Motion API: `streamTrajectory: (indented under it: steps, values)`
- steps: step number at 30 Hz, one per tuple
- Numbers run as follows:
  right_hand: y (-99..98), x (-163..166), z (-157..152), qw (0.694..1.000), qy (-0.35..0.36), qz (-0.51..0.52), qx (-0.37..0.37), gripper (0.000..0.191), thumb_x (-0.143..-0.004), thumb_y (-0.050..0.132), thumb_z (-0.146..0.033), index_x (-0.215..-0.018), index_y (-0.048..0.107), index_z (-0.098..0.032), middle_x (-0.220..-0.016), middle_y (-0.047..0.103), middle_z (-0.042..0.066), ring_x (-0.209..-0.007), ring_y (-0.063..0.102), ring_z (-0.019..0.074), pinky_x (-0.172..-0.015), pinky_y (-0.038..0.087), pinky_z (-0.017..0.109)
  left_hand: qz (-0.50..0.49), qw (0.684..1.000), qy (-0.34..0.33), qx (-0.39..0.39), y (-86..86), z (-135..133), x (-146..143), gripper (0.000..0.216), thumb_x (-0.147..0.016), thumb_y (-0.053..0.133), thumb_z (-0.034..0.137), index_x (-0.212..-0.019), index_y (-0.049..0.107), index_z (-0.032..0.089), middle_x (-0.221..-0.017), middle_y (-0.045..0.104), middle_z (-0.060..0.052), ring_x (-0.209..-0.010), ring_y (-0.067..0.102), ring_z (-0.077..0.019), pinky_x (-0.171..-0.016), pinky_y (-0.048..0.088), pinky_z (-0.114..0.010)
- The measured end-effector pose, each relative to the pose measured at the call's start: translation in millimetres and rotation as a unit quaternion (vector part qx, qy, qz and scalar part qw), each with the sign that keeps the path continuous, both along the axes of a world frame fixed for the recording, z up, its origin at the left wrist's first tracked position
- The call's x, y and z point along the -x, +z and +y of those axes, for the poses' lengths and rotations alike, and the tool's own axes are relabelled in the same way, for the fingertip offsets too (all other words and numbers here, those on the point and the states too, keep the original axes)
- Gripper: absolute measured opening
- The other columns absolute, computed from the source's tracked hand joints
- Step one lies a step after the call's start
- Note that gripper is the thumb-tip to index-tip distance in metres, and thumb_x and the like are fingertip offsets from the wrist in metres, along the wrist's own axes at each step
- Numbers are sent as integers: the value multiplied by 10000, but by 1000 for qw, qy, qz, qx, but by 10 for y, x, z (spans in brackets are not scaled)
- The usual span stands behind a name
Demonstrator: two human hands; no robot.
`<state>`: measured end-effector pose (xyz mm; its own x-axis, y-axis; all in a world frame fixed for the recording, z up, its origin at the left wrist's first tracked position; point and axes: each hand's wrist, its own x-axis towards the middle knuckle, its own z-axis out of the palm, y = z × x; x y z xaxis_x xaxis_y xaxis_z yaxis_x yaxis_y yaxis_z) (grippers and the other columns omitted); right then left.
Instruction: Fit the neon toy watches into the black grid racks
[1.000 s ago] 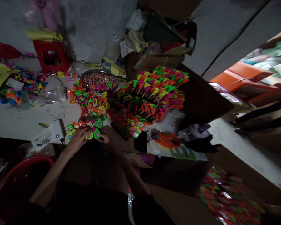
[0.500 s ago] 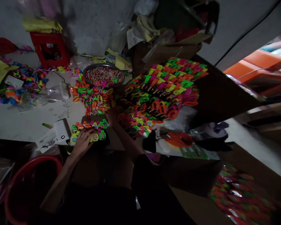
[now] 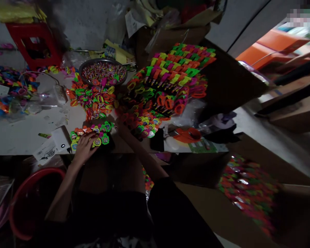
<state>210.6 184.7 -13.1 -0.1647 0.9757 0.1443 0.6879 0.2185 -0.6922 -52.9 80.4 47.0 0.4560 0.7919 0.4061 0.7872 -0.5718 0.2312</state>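
Note:
My left hand (image 3: 85,146) lies with fingers stretched over rows of toy watches (image 3: 105,138) in green, orange, pink and yellow at the table's front edge. My right hand (image 3: 121,121) reaches in just right of these rows, at the edge of a heap of toy watches (image 3: 142,120). Deep shade and blur hide its fingers, so whether it holds anything is unclear. Behind the rows spreads a loose pile of bright watch pieces and wrapped candy-like bits (image 3: 94,98). A metal bowl (image 3: 82,76) full of small, colourful wrapped pieces stands behind that.
Stacked toy watches (image 3: 178,69) rise at the back right. A white power bank (image 3: 60,138) with a cable lies left of my left hand, and a dark phone-like slab (image 3: 157,144) lies right. Below the table are a red bucket (image 3: 14,213) and a bag of bright pieces (image 3: 248,189).
The whole view has shifted, so the table's things now appear farther left and higher. Both hands keep nearly the same places over the table.

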Motion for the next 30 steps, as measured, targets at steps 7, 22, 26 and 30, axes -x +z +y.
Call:
streamTrajectory:
  steps: [7,22,26,30]
  values:
    - [-105,89,-553,961,14,259,96,288,-938,482,-372,-1015,634,-140,-864,710,76,-754,683,191,-705,574,320,0,1000,15,-8,29,27,-14,359,-895,619,354,-1226,581,220,-1351,596,-111,-1243,546,-280,-1077,371,-472]
    - [-262,243,-556,957,142,234,93,329,-857,614,-399,-1035,693,-135,-1044,721,92,-974,647,226,-910,486,338,18,999,19,-19,37,26,-8,376,-879,648,351,-1221,571,215,-1359,592,-117,-1253,544,-275,-1077,363,-457]
    - [-223,269,-532,960,150,216,94,262,-863,629,-330,-1042,682,-147,-1071,718,89,-993,649,224,-915,482,338,18,1000,18,-6,48,18,-4,371,-887,635,344,-1230,568,218,-1369,585,-114,-1269,533,-275,-1085,358,-464]
    - [-200,282,-553,968,126,197,92,226,-864,625,-309,-1015,682,-150,-1026,722,83,-957,655,218,-890,490,330,10,1000,16,12,75,2,-4,374,-893,620,344,-1244,566,229,-1376,576,-109,-1271,526,-275,-1091,355,-473]
